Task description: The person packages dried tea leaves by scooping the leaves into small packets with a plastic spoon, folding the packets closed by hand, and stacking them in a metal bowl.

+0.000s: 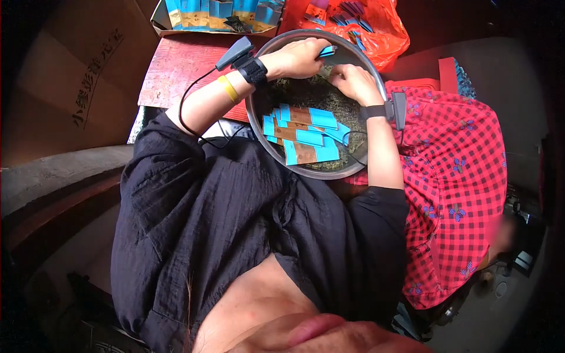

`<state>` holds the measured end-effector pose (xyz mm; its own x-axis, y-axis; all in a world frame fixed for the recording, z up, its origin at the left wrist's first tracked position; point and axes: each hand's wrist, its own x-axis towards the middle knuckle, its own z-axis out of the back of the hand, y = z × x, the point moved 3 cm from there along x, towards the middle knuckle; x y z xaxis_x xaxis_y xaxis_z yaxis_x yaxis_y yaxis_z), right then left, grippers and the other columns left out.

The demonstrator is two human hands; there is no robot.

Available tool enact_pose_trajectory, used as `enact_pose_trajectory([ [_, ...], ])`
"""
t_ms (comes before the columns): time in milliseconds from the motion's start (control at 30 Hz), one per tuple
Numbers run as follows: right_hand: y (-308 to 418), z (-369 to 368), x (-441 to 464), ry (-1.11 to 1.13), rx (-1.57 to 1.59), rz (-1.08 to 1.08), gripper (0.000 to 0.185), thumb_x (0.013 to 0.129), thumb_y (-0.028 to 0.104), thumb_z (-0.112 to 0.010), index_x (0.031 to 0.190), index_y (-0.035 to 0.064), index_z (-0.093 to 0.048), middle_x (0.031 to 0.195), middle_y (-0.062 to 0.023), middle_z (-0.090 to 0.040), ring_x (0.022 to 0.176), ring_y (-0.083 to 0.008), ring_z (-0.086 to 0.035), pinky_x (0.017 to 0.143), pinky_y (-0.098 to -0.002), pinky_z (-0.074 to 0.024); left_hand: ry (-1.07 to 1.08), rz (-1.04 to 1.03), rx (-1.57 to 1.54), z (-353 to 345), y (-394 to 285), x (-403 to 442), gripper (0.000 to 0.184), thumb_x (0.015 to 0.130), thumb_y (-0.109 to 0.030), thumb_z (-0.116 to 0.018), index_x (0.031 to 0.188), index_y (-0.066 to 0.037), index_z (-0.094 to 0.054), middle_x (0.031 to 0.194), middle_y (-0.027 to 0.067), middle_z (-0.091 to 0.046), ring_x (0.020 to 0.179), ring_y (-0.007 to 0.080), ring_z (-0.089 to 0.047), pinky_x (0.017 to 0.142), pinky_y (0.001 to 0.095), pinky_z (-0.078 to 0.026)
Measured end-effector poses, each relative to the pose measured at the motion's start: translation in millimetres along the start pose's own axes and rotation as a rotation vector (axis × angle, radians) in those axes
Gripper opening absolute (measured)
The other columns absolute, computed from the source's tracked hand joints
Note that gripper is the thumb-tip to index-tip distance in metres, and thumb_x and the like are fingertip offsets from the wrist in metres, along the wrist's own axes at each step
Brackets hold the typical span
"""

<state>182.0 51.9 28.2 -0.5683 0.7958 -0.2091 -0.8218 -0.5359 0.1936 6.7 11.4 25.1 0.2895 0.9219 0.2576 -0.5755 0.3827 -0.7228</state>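
Observation:
My left hand [299, 57] is closed on a small blue packet [328, 52] over the far side of a round metal basin [252, 115]. Across from it, my right hand [355, 84] is inside the basin with its fingers curled down at the dried green leaves [347, 109]; whatever those fingers hold is hidden. Several flat blue-and-brown packets [311, 154] lie overlapping on the leaves in the near part of the basin.
Upright blue packets fill an open carton [158, 28] at the back left, by a red wooden board [176, 67]. Behind the basin sits a red plastic bag [391, 41] with more packets. A person in red checked clothing [453, 188] is close on the right; a large cardboard box [53, 88] stands left.

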Motion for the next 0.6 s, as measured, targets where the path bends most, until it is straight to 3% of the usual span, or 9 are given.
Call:
enact_pose_trajectory([
  [100,-9.2,-10.9,19.4,0.039,0.245,0.044,0.021,0.09,0.024,-0.062,0.103,0.0082,-0.067,0.086,-0.0145,-0.069,0.082,-0.0234,-0.067,0.076,-0.0365,-0.0492,0.019,0.088,0.043,-12.2,15.3,-5.5,0.044,0.084,-0.015,-0.06,0.126,-0.006,-0.05,0.12,0.0232,-0.057,0.114,0.0385,-0.054,0.096,0.045,-0.044],
  [200,-23.9,-32.2,36.4,-0.06,0.368,0.086,0.023,0.087,0.028,-0.061,0.102,0.0129,-0.069,0.092,-0.0175,-0.067,0.093,-0.0365,-0.065,0.077,-0.0422,-0.0501,0.023,0.075,0.076,-14.4,10.4,-9.2,0.045,0.083,-0.02,-0.064,0.124,-0.006,-0.05,0.113,0.0222,-0.058,0.106,0.0395,-0.057,0.091,0.0465,-0.046],
  [233,-17.2,-25.8,30.5,-0.121,0.402,0.064,0.021,0.087,0.022,-0.062,0.106,0.0116,-0.067,0.093,-0.0196,-0.066,0.092,-0.0363,-0.065,0.077,-0.0417,-0.0501,0.018,0.09,0.092,-16.7,9.4,-9.8,0.046,0.084,-0.023,-0.064,0.124,-0.006,-0.05,0.111,0.0224,-0.058,0.105,0.0397,-0.057,0.09,0.0466,-0.047],
  [267,-22.1,-38.1,37.3,-0.33,0.543,0.153,0.025,0.087,0.016,-0.064,0.11,0.0061,-0.064,0.088,-0.0189,-0.068,0.086,-0.0272,-0.069,0.074,-0.0377,-0.0512,0.015,0.105,0.106,-19.3,8.4,-11.0,0.047,0.084,-0.027,-0.065,0.123,-0.005,-0.051,0.11,0.0225,-0.059,0.104,0.0398,-0.058,0.089,0.0466,-0.047],
  [300,-19.9,-32.9,36.9,-0.31,0.615,0.105,0.024,0.088,0.012,-0.062,0.11,0.0034,-0.064,0.086,-0.0155,-0.069,0.084,-0.021,-0.068,0.072,-0.0341,-0.0518,0.009,0.1,0.161,-19.7,8.2,-10.9,0.052,0.086,-0.039,-0.065,0.122,-0.005,-0.052,0.109,0.0229,-0.059,0.103,0.04,-0.058,0.088,0.0467,-0.047],
  [333,-16.5,-26.6,34.4,-0.289,0.689,0.053,0.024,0.088,0.008,-0.061,0.111,0.0006,-0.063,0.085,-0.0121,-0.07,0.083,-0.0148,-0.067,0.07,-0.0305,-0.0523,0.012,0.105,0.167,-19.2,9.3,-11.0,0.052,0.086,-0.039,-0.065,0.122,-0.005,-0.052,0.109,0.0229,-0.059,0.103,0.04,-0.058,0.088,0.0467,-0.047],
  [433,-24.0,-37.1,42.2,-0.272,1.098,0.061,0.022,0.089,0.002,-0.057,0.11,-0.0014,-0.063,0.086,-0.0044,-0.067,0.081,-0.0088,-0.063,0.068,-0.0243,-0.052,0.003,0.115,0.165,-14.9,6.4,-9.3,0.06,0.088,-0.057,-0.056,0.118,-0.005,-0.055,0.107,0.0226,-0.059,0.104,0.0393,-0.058,0.088,0.046,-0.046],
  [533,-25.9,-45.5,46.2,-0.252,1.25,0.12,0.021,0.089,-0.002,-0.055,0.108,-0.0005,-0.064,0.09,-0.0029,-0.067,0.078,-0.0103,-0.064,0.068,-0.0232,-0.0526,-0.02,0.114,0.085,-12.7,3.1,-7.7,0.06,0.09,-0.057,-0.053,0.119,-0.004,-0.056,0.107,0.0223,-0.059,0.104,0.0391,-0.058,0.088,0.0454,-0.046],
  [600,-28.3,-48.9,49.8,-0.288,1.22,0.162,0.021,0.09,0.007,-0.058,0.109,0.0001,-0.064,0.086,-0.0066,-0.069,0.076,-0.015,-0.067,0.069,-0.0279,-0.0537,-0.043,0.097,0.1,-12.7,3.1,-8.0,0.061,0.091,-0.057,-0.05,0.121,-0.004,-0.056,0.108,0.0221,-0.059,0.105,0.0388,-0.057,0.089,0.0451,-0.046],
])
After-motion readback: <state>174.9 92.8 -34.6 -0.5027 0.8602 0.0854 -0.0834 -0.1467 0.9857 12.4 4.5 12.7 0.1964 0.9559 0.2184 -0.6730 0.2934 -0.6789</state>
